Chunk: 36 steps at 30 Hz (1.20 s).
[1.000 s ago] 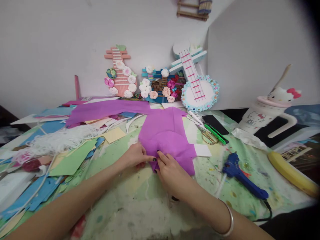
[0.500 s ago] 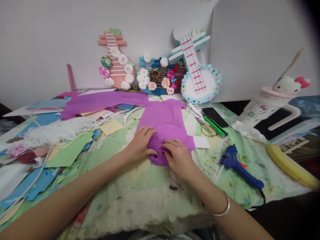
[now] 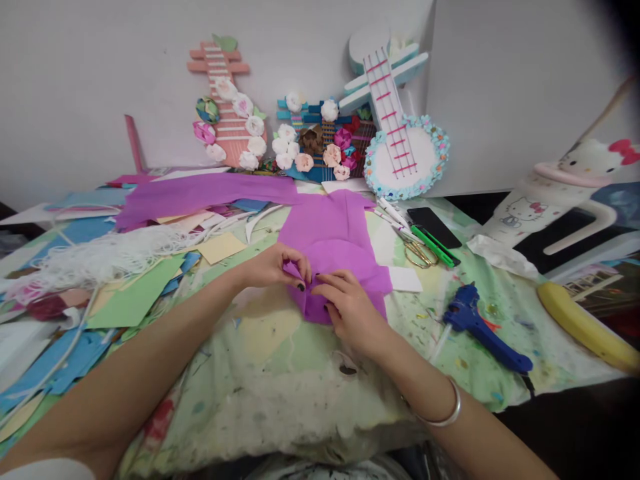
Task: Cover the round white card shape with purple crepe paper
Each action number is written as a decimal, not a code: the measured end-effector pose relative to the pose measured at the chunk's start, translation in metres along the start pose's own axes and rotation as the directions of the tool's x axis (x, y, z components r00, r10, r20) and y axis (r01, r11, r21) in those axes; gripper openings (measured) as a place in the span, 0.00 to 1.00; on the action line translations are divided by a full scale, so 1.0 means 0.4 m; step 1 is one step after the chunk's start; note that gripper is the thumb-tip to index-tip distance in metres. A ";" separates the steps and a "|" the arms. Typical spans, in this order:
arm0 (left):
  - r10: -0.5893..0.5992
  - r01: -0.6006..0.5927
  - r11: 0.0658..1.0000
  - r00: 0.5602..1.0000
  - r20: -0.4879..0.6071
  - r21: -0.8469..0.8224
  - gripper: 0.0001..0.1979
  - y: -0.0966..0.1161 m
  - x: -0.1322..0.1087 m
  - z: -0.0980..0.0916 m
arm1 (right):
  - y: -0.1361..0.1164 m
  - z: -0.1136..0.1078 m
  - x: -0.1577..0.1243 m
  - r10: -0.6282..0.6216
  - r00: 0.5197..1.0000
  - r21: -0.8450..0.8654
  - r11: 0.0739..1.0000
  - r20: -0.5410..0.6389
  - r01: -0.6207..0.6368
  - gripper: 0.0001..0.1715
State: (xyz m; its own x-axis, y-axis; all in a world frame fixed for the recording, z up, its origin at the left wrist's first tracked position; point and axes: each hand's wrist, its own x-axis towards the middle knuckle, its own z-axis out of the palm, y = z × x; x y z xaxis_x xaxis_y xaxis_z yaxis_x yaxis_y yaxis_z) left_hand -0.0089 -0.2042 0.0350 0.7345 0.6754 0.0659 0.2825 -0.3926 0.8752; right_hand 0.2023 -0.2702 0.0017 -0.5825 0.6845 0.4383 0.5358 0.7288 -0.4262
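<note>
A large piece of purple crepe paper lies in front of me, with a rounded, raised part at its near end. My left hand is closed in a pinch on the left edge of that near end, where the paper is lifted and folded. Just to its right, my right hand has its fingers bent over the near part, thumb and fingertips gripping the paper. A white card sticks out from under the purple paper on the right. Under the paper, the rest of what lies there is hidden.
A blue glue gun, gold scissors, a green cutter and a black phone lie to the right. Further right are a banana and a cup. Paper scraps and white cord fill the left. Decorated instrument models lean at the back.
My left hand has lifted off its flat hold and now pinches the paper's left edge, folding it up. My right hand has shifted slightly. The view has moved a little.
</note>
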 end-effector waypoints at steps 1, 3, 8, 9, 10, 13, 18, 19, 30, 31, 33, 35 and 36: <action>-0.042 0.041 0.999 0.999 -0.006 -0.028 0.09 -0.001 -0.006 0.000 | 0.002 0.003 0.000 -0.021 1.000 0.001 1.000 0.012 0.021 0.22; -0.122 0.119 0.991 0.992 -0.042 -0.058 0.12 -0.008 -0.015 0.000 | 0.005 0.006 -0.001 -0.039 0.998 0.000 0.999 0.043 0.039 0.22; -0.087 0.087 0.996 0.983 -0.162 -0.005 0.14 -0.033 -0.012 0.008 | -0.006 0.003 -0.002 -0.018 0.997 -0.012 1.000 0.081 0.019 0.13; -0.072 0.079 0.996 0.981 -0.181 0.030 0.13 -0.038 -0.009 0.011 | -0.009 0.004 -0.002 -0.014 0.997 -0.021 1.000 0.072 0.015 0.09; -0.064 0.078 0.995 0.979 -0.195 0.063 0.12 -0.042 -0.007 0.013 | -0.012 0.005 -0.002 -0.010 0.998 -0.034 0.999 0.061 0.012 0.07; -0.064 0.090 0.989 0.976 -0.210 0.115 0.09 -0.053 -0.003 0.021 | -0.017 0.016 -0.001 -0.004 0.999 -0.091 0.996 0.044 0.008 0.07; -0.034 0.082 0.976 0.972 -0.234 0.199 0.05 -0.064 -0.002 0.031 | -0.022 0.041 0.003 0.023 1.000 -0.171 0.985 -0.004 -0.024 0.07; -0.024 0.076 0.974 0.971 -0.237 0.214 0.05 -0.065 -0.001 0.032 | -0.024 0.044 0.004 0.026 1.000 -0.179 0.984 -0.010 -0.027 0.07; -0.070 0.116 0.975 0.970 -0.233 0.190 0.08 -0.108 0.029 0.019 | -0.045 0.033 0.005 0.068 0.997 -0.222 0.973 0.045 -0.056 0.18; -0.078 0.123 0.975 0.970 -0.231 0.187 0.08 -0.111 0.032 0.017 | -0.047 0.033 0.004 0.064 0.997 -0.236 0.970 0.052 -0.050 0.17; -0.082 0.130 0.973 0.968 -0.237 0.193 0.08 -0.114 0.037 0.013 | -0.050 0.032 0.002 0.067 0.996 -0.260 0.964 0.058 -0.050 0.15; -0.079 0.132 0.970 0.965 -0.250 0.205 0.08 -0.112 0.041 0.011 | -0.051 0.033 0.002 0.075 0.995 -0.271 0.961 0.059 -0.056 0.15; -0.076 0.132 0.969 0.964 -0.254 0.211 0.07 -0.111 0.042 0.010 | -0.051 0.035 0.002 0.076 0.995 -0.272 0.961 0.062 -0.057 0.16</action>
State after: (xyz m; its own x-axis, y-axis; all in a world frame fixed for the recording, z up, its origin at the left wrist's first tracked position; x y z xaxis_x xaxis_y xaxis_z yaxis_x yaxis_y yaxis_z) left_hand -0.0069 -0.1779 -0.0045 0.5298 0.8398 0.1186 0.5007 -0.4225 0.7555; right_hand 0.1825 -0.2845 -0.0002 -0.5765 0.7361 0.3547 0.7140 0.6649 -0.2195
